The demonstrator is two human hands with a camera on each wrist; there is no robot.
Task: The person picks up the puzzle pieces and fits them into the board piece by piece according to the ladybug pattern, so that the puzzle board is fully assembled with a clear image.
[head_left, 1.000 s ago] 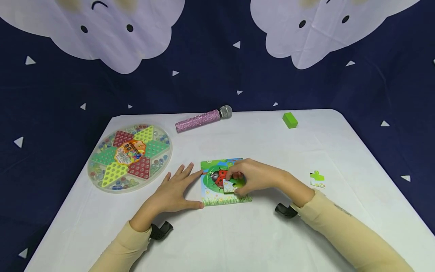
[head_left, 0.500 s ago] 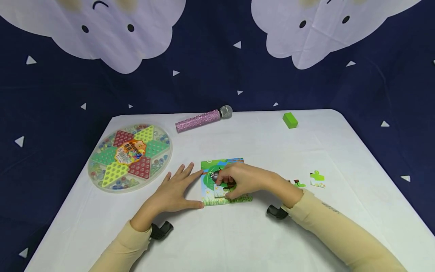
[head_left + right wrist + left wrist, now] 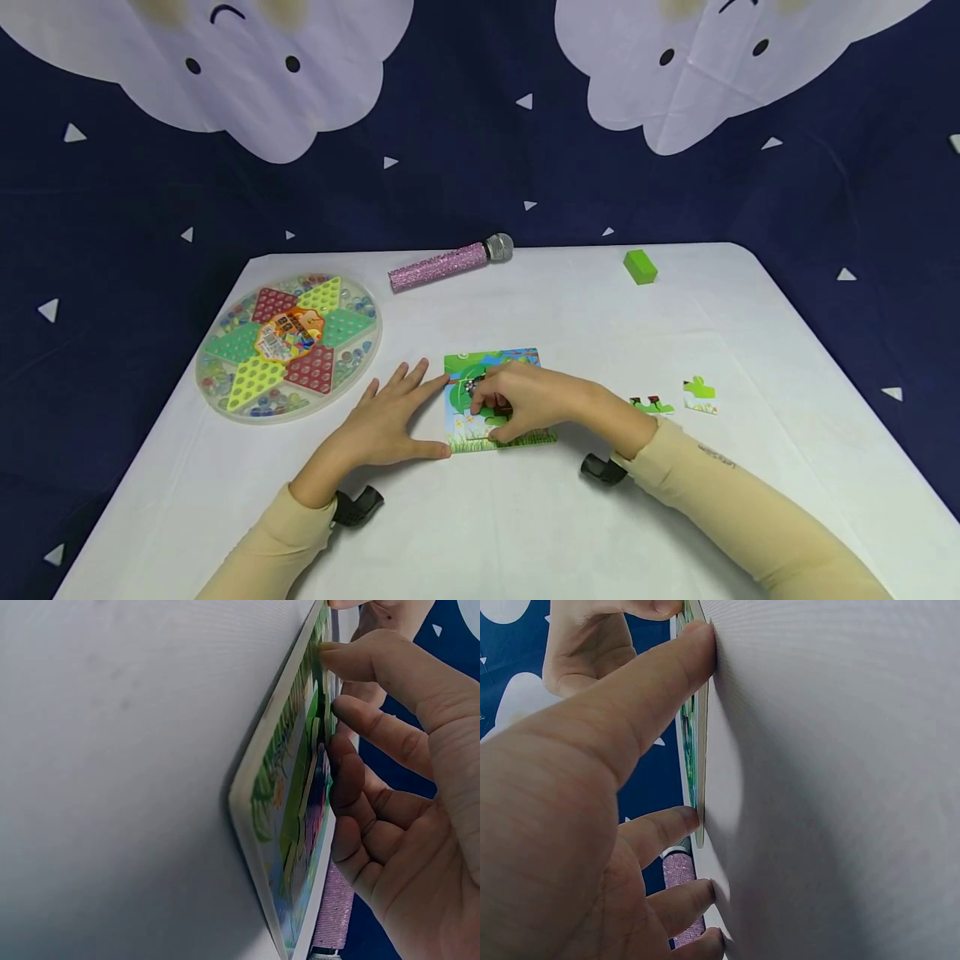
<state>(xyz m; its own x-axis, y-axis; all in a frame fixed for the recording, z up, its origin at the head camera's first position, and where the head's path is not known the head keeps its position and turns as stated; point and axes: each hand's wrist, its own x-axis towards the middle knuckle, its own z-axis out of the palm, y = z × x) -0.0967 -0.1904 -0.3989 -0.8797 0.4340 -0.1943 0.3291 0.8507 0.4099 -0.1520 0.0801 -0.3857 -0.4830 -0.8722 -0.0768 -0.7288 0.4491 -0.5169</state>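
Observation:
A square ladybug puzzle board (image 3: pixel 459 363) with a grassy lower border lies flat on the table between the two hands. My left hand (image 3: pixel 386 429) has its fingers spread at the board's left side; in the left wrist view the thumb and index fingertips touch the board's edge (image 3: pixel 702 765). My right hand (image 3: pixel 536 402) is over the board's right half, pinching a white and green puzzle piece (image 3: pixel 477 425) between thumb and index finger, low over the lower left part. In the right wrist view the thumb tip (image 3: pixel 334 649) is right at the board's surface. The hand covers much of the ladybug picture.
Two loose puzzle pieces lie right of the board: one green and brown (image 3: pixel 651 406), another green and white (image 3: pixel 699 393). A round Chinese checkers set (image 3: pixel 288 346) with marbles sits at left. Behind are a pink glitter microphone (image 3: pixel 442 265) and a green block (image 3: pixel 641 267).
My right hand has moved left and slightly down over the board with the puzzle piece, bringing it to the lower left part. A loose piece behind the forearm has come into view. The left hand stays put.

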